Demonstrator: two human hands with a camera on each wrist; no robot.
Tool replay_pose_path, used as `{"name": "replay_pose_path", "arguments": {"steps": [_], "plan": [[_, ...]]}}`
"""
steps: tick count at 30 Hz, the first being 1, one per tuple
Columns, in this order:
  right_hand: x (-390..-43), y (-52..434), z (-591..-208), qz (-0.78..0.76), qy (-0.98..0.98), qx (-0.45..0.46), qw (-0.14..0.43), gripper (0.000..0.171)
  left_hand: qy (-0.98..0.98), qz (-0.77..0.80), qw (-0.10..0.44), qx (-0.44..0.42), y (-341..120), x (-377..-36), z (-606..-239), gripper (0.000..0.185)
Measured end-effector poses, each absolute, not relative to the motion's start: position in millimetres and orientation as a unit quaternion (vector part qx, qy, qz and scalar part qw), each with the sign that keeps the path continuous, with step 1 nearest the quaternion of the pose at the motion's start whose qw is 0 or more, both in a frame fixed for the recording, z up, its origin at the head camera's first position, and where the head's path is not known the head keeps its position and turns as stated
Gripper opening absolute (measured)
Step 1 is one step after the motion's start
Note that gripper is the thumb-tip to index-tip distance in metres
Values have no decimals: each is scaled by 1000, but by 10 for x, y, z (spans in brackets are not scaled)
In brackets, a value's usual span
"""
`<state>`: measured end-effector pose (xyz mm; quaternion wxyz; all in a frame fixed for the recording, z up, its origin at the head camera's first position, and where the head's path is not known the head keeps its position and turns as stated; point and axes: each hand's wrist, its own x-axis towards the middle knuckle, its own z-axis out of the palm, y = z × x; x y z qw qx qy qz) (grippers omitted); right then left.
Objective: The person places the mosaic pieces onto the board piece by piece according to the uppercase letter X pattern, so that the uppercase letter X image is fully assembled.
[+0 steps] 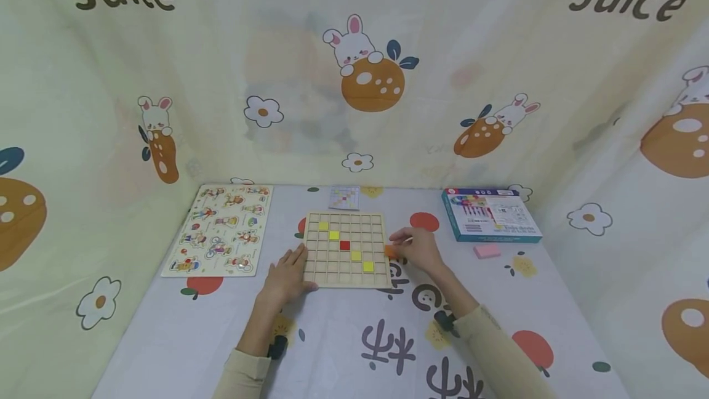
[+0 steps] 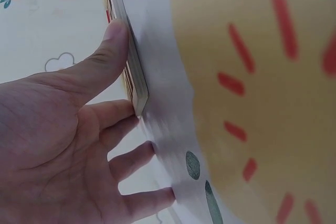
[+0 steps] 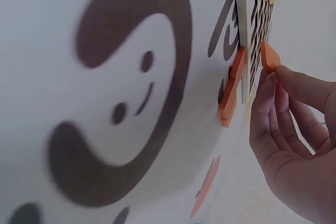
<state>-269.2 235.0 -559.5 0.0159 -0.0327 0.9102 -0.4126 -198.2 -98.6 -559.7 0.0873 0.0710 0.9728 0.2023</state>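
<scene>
A wooden grid board (image 1: pixel 344 250) lies flat mid-table, with yellow tiles (image 1: pixel 334 235) running down a diagonal and one red tile (image 1: pixel 344 245) among them. My left hand (image 1: pixel 288 273) rests flat at the board's near left corner. In the left wrist view its thumb (image 2: pixel 105 51) presses the board's edge (image 2: pixel 134 72) and the fingers are spread straight. At the board's right edge my right hand (image 1: pixel 415 250) pinches a small orange tile (image 3: pixel 269 56) between thumb and fingertips. More orange tiles (image 3: pixel 231 93) lie on the cloth against that edge.
A cartoon-figure peg puzzle (image 1: pixel 218 229) lies to the left. A blue box (image 1: pixel 490 214) and a pink block (image 1: pixel 487 251) sit to the right. A small pattern card (image 1: pixel 344 197) lies behind the board. Printed cloth walls close in on three sides.
</scene>
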Motion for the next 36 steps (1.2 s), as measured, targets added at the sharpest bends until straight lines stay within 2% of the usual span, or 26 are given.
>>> {"name": "replay_pose_path", "arguments": {"steps": [12, 21, 28, 36], "plan": [[-3120, 2150, -5650, -415, 909, 20, 29, 17, 974, 200, 84, 68, -978, -1985, -5600, 95], [-3411, 2051, -5617, -425, 904, 9, 52, 21, 976, 191, 85, 67, -987, -1996, -5611, 96], [-3528, 1957, -5627, -448, 891, -10, 78, 24, 975, 196, 90, 61, -996, -2012, -5616, 97], [-3589, 1884, -5705, -443, 894, -10, 67, 17, 975, 192, 89, 66, -1013, -2016, -5630, 97]]}}
